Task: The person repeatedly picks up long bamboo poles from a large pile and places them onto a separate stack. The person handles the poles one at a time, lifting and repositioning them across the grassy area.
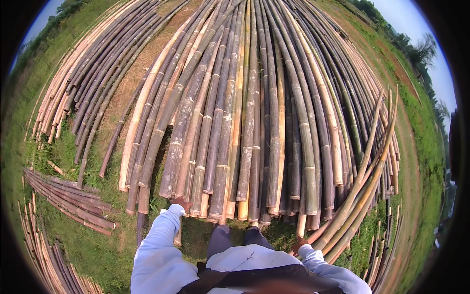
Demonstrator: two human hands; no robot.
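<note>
Bamboo poles (245,122), long and jointed, lie side by side in a broad bed on the grass (88,245), filling the centre of the frame and running from the lower middle to the upper edge. Their cut ends line up unevenly just above the person's legs at lower centre.

Left hand (182,203): reaches forward from a pale blue sleeve (164,235) and rests at the butt ends of the poles on the bed's near left side. The grip cannot be told; the fingers are too small and partly hidden by the pole ends.

Right hand (299,243): low at lower right, touching or just beside the near end of a bundle of slanting pale poles (364,181). These lie at an angle across the bed's right edge, not yet parallel with the rest. Whether the grip is pressed around a pole or spread cannot be told.

Other stock: a second bed of poles (93,73) at upper left, set apart from the main bed by a bare strip of dry ground (134,73); a small stack of thin dark poles (68,196) at centre left; more thin canes (44,259) along the lower left rim.

Progress, as a judgement: most poles already lie straight and ordered. What appears left is the slanted group at right, and some ragged ends along the near edge of the main bed.
</note>
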